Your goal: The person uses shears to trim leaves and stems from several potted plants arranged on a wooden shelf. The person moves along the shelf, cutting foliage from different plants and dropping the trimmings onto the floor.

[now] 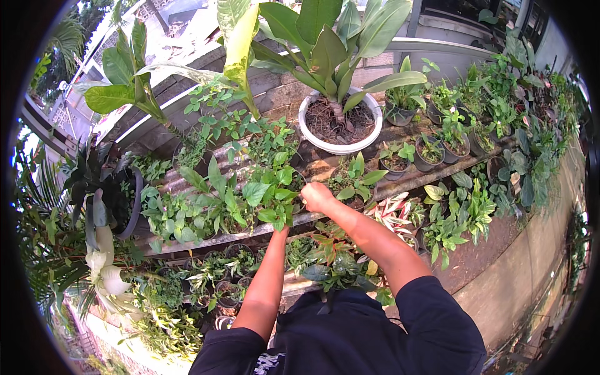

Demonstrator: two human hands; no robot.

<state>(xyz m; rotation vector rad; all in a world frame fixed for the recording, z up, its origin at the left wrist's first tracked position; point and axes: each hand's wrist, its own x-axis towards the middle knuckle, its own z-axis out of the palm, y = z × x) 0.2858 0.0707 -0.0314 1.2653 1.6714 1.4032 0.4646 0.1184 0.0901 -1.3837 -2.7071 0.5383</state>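
Both arms reach forward over a shelf of potted plants. My right hand [316,197] has its fingers curled at the right side of a leafy green potted plant [276,190]; what its fingers grip is too small to tell. Under the same plant's leaves, my left hand [282,229] is mostly hidden, with little more than the wrist showing. Just right of my right hand stands a small pot with broad-leaved shoots [356,183]. Behind them is a large white round pot [340,149] holding a thick-stemmed plant with big upright leaves.
Small black pots [429,157] line the shelf's right part. A lower tier holds more potted plants [227,293] and a pink-and-white-leaved plant [391,213]. At left stands a large dark pot [136,206]. A low block wall [281,91] runs behind; a paved path [511,281] lies at right.
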